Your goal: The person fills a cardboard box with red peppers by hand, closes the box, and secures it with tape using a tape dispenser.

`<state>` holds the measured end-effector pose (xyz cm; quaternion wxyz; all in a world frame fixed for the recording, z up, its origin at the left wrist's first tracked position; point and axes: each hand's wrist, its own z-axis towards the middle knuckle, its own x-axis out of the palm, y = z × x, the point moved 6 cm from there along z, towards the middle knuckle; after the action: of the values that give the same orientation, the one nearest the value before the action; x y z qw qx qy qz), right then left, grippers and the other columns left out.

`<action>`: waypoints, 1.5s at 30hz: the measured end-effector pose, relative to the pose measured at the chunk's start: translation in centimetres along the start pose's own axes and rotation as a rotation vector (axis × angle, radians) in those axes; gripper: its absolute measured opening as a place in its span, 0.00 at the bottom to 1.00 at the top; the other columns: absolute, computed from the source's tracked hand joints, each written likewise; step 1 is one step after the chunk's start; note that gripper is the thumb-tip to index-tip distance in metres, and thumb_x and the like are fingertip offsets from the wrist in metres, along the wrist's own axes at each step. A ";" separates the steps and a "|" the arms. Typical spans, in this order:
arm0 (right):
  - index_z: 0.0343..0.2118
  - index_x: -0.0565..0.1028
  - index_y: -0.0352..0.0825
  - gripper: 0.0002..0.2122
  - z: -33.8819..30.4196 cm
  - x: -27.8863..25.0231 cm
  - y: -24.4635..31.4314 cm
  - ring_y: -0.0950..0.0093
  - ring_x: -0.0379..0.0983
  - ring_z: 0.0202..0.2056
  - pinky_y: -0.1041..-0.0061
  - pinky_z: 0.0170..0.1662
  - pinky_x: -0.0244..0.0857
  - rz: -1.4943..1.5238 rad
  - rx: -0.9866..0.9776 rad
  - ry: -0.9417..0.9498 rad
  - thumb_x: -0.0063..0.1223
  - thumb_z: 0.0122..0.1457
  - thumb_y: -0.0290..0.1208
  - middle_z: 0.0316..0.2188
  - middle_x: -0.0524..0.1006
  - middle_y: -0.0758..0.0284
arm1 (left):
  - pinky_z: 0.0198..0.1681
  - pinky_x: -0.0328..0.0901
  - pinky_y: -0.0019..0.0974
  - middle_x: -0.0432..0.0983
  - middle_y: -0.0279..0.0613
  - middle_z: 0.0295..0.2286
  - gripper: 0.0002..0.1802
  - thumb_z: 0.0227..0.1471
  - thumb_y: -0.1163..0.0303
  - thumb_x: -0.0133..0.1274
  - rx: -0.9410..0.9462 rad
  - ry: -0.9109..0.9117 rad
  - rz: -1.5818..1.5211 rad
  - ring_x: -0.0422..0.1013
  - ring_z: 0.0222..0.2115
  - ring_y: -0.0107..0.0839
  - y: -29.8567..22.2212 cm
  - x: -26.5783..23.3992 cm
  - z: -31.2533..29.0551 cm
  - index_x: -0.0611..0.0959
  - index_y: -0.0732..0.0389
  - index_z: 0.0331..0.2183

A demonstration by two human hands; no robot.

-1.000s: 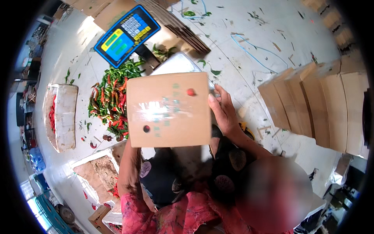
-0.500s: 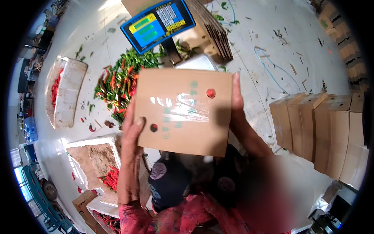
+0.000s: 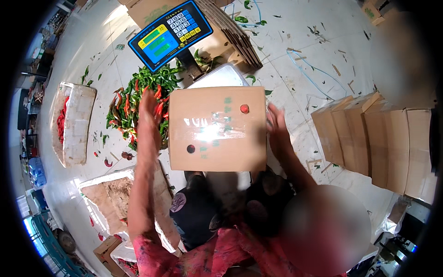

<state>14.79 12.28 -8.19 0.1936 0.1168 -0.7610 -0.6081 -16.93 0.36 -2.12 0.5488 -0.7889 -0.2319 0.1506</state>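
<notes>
A taped cardboard box [image 3: 217,152] sits over the pale platform [image 3: 224,76] of a scale, mostly covering it. Its top has two round holes, and something red shows in the upper right one. Off the box's left side, my left hand [image 3: 148,111] is slightly blurred, its fingers stretched out and holding nothing. Beside the right side, my right hand [image 3: 278,127] has its fingers spread, close to the cardboard but not gripping it. The scale's blue display with keypad [image 3: 170,34] stands behind the box.
A heap of red and green chili peppers [image 3: 131,106] lies on the floor at left. White foam boxes [image 3: 78,124] stand farther left and near left. Several cardboard boxes [image 3: 350,138] line the right. Flattened cardboard [image 3: 235,37] leans behind the scale; a blue strap [image 3: 318,69] lies loose.
Both hands have let go of the box and moved apart from its sides. The box appears lower, down at the scale. The view has shifted slightly.
</notes>
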 end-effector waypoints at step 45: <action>0.65 0.62 0.34 0.26 7.0 2.6 -1.9 0.72 0.70 0.53 0.72 0.56 0.66 0.352 0.124 0.035 0.33 0.75 0.48 0.55 0.72 0.63 | 0.62 0.63 0.39 0.65 0.46 0.62 0.37 0.71 0.43 0.27 -0.295 0.196 -0.184 0.65 0.60 0.37 7.9 7.8 1.8 0.61 0.57 0.69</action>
<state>9.29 16.94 -10.90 0.3027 0.0041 -0.8021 -0.5147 -9.61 3.67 -10.02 0.4589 -0.8470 -0.2680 -0.0131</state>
